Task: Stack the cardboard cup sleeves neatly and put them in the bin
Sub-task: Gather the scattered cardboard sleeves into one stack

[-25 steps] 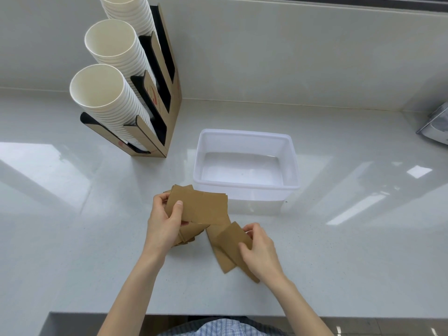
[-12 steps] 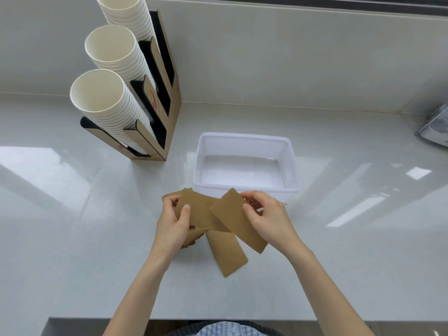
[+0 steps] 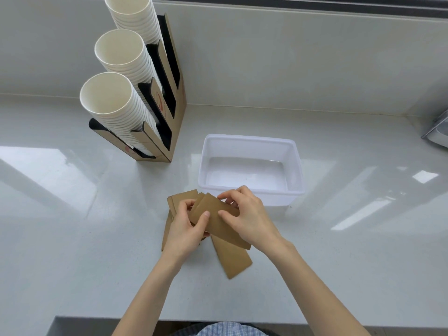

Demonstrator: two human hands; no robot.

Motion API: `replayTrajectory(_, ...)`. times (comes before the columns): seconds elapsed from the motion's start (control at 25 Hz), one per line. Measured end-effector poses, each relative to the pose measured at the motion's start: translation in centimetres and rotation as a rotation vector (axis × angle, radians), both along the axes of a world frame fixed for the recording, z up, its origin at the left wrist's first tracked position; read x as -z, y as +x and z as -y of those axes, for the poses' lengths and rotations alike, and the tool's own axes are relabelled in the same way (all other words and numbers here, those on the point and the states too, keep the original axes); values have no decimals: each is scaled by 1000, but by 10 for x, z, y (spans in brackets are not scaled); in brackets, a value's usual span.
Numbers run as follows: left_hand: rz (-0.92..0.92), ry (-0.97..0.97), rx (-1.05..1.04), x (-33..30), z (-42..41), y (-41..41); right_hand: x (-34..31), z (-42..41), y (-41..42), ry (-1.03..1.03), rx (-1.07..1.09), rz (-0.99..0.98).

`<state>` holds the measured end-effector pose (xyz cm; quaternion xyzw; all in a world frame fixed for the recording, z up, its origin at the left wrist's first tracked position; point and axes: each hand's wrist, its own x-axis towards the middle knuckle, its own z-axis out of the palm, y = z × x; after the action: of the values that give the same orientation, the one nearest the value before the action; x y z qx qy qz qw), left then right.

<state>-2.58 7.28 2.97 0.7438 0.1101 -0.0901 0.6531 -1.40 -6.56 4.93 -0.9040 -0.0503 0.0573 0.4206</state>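
Both hands meet over a bundle of flat brown cardboard cup sleeves [image 3: 213, 219] just in front of the bin. My left hand [image 3: 185, 226] grips the bundle from the left, thumb on top. My right hand [image 3: 249, 219] pinches the top sleeve against the bundle. One sleeve [image 3: 234, 259] lies flat on the counter below the hands, angled toward me. Another sleeve [image 3: 166, 230] pokes out to the left under my left hand. The white plastic bin [image 3: 294, 166] stands empty right behind the hands.
A cardboard cup dispenser [image 3: 169, 112] with three leaning stacks of white paper cups [image 3: 109, 95] stands at the back left. A metal object [image 3: 436, 132] shows at the right edge. The white counter ends in a front edge [image 3: 97, 322] near me.
My right hand picked a sleeve off the counter, carried it up and left, and now presses it onto the bundle in my left hand. One sleeve stays on the counter.
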Motion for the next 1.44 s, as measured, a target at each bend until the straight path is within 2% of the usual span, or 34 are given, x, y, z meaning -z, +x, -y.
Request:
replayTrajectory(0.16, 50, 26, -102, -3, -12, 4, 7, 9, -7, 26, 132, 20)
replayTrajectory(0.32, 35, 12, -199, 0, -27, 7, 32, 16, -21, -20, 184, -150)
replayTrajectory(0.48, 24, -4, -209, 3, -29, 6, 60, 1, -33, -284, 119, -417)
replayTrajectory(0.6, 17, -2, -209, 4, -29, 5, 69, -12, -40, -541, 96, -372)
replayTrajectory(0.68, 18, -3, -211, 3, -29, 6, 73, -14, -40, -600, 93, -329)
replayTrajectory(0.84, 15, -12, -207, 3, -28, 6, 75, -2, -37, -534, 154, -352)
replayTrajectory(1.0, 8, 4, -210, 2, -26, 7, 67, 27, -37, -277, 240, -362)
replayTrajectory(1.24, 12, 30, -182, 0, -19, 7, 41, 51, -43, 2, 259, -203)
replayTrajectory(1.32, 10, 28, -151, -1, -15, 5, 31, 48, -40, 12, 192, -130)
replayTrajectory(1.44, -18, 21, -80, -1, -10, 2, 19, 37, -35, -82, 41, -9)
